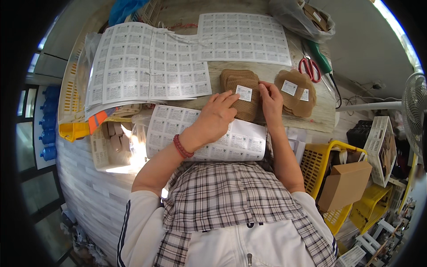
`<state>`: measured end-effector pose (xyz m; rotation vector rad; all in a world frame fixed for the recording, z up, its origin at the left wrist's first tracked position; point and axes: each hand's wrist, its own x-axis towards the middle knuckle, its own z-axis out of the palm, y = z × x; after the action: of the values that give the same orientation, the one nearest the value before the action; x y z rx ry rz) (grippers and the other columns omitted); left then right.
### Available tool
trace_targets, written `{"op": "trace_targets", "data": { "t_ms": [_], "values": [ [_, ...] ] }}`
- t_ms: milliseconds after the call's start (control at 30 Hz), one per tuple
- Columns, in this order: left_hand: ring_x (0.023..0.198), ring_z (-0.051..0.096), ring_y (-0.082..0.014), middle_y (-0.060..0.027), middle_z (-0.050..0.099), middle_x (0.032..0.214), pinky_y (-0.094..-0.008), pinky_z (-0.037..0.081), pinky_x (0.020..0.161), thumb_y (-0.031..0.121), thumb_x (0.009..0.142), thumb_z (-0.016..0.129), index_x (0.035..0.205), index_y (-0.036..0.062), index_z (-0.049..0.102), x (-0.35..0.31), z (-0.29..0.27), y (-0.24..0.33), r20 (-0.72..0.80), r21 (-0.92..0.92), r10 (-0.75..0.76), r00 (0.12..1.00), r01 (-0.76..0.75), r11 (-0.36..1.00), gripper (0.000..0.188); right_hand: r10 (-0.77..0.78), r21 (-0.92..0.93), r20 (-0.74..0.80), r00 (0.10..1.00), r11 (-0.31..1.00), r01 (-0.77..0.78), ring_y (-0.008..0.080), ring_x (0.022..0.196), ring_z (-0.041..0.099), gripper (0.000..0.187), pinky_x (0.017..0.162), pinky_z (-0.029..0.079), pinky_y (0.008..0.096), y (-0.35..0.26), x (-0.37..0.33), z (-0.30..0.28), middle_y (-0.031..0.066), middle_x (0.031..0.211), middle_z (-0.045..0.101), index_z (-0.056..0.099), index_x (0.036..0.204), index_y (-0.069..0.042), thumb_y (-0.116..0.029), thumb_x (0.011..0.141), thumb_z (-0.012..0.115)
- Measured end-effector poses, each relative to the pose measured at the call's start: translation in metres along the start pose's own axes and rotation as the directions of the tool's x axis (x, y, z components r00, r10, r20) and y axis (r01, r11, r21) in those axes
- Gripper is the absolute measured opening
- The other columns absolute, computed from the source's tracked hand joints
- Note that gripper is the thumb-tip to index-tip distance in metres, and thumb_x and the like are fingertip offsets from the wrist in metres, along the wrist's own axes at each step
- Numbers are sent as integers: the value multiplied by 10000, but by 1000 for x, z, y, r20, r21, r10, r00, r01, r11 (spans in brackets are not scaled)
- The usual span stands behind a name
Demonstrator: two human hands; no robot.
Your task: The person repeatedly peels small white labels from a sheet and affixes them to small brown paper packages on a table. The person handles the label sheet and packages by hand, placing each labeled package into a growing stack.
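A stack of brown, textured flat pads with rounded ends point(229, 79) lies on the table in front of me, a white printed label point(244, 93) on its top pad. My left hand point(215, 115) reaches over the stack, its fingers stretched out and their tips at the label's left edge. At the stack's right edge is my right hand point(272, 103), thumb and fingers drawn together; what is between them, if anything, is hidden. Farther right lie more brown pads point(304, 84) with white labels. A sheet of labels point(171, 129) extends under my left forearm, over the table's near edge.
Large label sheets point(129, 66) pile up at the left, with another sheet point(244, 38) at the back. Red-handled scissors point(310, 70) and a green-handled tool point(319, 57) lie at the right. Yellow crates point(316, 167), a cardboard box point(346, 184) and a fan point(413, 109) stand beyond.
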<state>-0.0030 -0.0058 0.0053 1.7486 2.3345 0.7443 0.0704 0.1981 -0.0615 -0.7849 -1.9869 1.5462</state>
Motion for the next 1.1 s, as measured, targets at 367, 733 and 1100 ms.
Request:
{"op": "trace_targets", "data": {
  "t_ms": [367, 733, 1100],
  "values": [
    [1360, 410, -385, -220, 469, 1439, -488, 343, 1102, 89, 869, 618, 851, 10, 629, -9, -8, 3, -23, -95, -41, 999, 38, 995, 82, 139, 447, 119, 983, 877, -178, 39, 761, 542, 90, 684, 464, 215, -34, -7, -13, -40, 856, 626, 637, 995, -59, -127, 945, 668],
    [1336, 453, -372, -226, 504, 1404, -486, 351, 1073, 121, 887, 607, 867, 10, 640, -16, -5, -1, -39, -134, -1, 999, -4, 991, 117, -456, -278, -78, 887, 864, 420, 184, 776, 610, 68, 691, 500, 300, -11, 13, 11, 24, 820, 626, 738, 915, -114, -85, 859, 713],
    [1171, 533, -370, -215, 442, 1467, -448, 410, 1013, 117, 893, 605, 862, 22, 625, -16, -4, 0, -40, -148, -55, 998, 48, 988, 102, -791, -612, 0, 612, 484, 626, 247, 784, 614, 120, 655, 508, 357, -20, 11, 6, 21, 846, 646, 709, 841, -116, -33, 759, 735]
  ]
}}
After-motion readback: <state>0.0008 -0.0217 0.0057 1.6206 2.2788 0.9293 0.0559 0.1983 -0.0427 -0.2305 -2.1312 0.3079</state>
